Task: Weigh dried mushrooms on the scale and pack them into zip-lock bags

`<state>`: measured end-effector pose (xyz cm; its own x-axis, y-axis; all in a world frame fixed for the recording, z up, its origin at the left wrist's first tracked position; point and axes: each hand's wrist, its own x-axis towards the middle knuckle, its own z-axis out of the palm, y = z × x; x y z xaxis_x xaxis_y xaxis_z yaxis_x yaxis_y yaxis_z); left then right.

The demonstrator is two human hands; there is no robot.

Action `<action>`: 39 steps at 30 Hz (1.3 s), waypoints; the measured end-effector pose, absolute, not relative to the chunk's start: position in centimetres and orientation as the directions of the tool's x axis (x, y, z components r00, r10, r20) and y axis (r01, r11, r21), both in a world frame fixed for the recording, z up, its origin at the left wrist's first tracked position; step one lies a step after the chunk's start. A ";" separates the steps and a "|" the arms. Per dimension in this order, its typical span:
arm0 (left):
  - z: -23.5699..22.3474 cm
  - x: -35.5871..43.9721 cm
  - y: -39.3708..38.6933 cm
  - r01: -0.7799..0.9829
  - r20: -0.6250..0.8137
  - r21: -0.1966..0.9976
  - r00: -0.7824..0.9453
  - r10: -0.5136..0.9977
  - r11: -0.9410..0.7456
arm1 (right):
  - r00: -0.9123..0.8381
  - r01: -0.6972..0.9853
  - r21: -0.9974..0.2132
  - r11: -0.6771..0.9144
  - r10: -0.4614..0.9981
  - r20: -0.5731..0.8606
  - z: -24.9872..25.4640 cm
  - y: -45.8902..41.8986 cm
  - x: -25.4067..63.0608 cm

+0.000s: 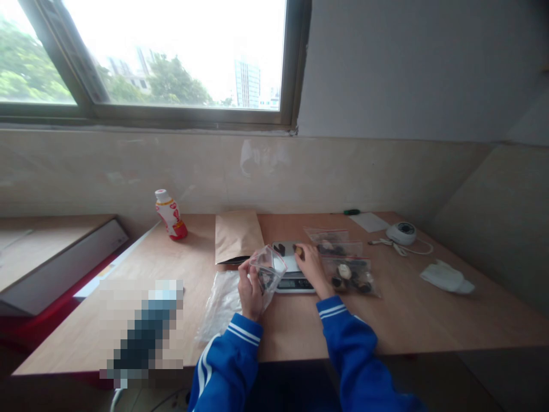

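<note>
My left hand [250, 290] is closed on a clear zip bag [270, 264] with a red seal line and some dark bits inside. Over the right part of a digital kitchen scale [295, 284], my right hand [312, 264] pinches a small brown piece [299, 250] that looks like a dried mushroom. Two dark pieces [279, 249] lie on the scale's plate, left of those fingers. Just right of the scale rest filled zip bags; the nearer zip bag [372, 284] shows several dark mushroom-like pieces and a pale one. My right wrist partly covers that bag's left edge.
Behind my left hand lies a brown paper pouch [238, 234], with clear plastic bags [221, 303] below it. A red-and-white bottle [171, 216] stands back left, near a blurred-out object [146, 332]. Rightward are a white dome camera [401, 232] with cable and crumpled white plastic [446, 278].
</note>
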<state>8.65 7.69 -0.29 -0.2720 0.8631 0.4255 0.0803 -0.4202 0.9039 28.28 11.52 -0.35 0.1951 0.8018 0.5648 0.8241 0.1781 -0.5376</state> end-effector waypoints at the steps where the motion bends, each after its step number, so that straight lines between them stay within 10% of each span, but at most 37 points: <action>1: -0.3 8.6 7.7 0.088 0.424 0.905 -0.272 0.864 -0.416 | 0.200 0.824 -0.539 0.174 0.801 0.564 -0.5 11.5 28.3; 15: -0.3 8.6 7.7 0.083 0.413 0.910 -0.261 0.873 -0.406 | 0.433 0.507 -0.767 0.393 0.654 0.621 5.2 9.0 25.7; 21: -0.1 8.6 7.6 0.088 0.401 0.915 -0.287 0.870 -0.393 | 0.233 0.358 -0.776 0.519 0.755 0.613 8.4 7.7 23.3; 39: 0.2 8.6 7.5 -0.013 0.389 0.913 -0.278 0.878 -0.409 | 0.134 0.882 -0.454 0.124 0.859 0.494 0.6 11.3 24.2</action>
<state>8.55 7.51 0.19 -0.2778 0.8782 0.3893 -0.0126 -0.4086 0.9126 24.24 11.28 0.62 0.1340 0.8588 0.4945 0.8823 0.1238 -0.4540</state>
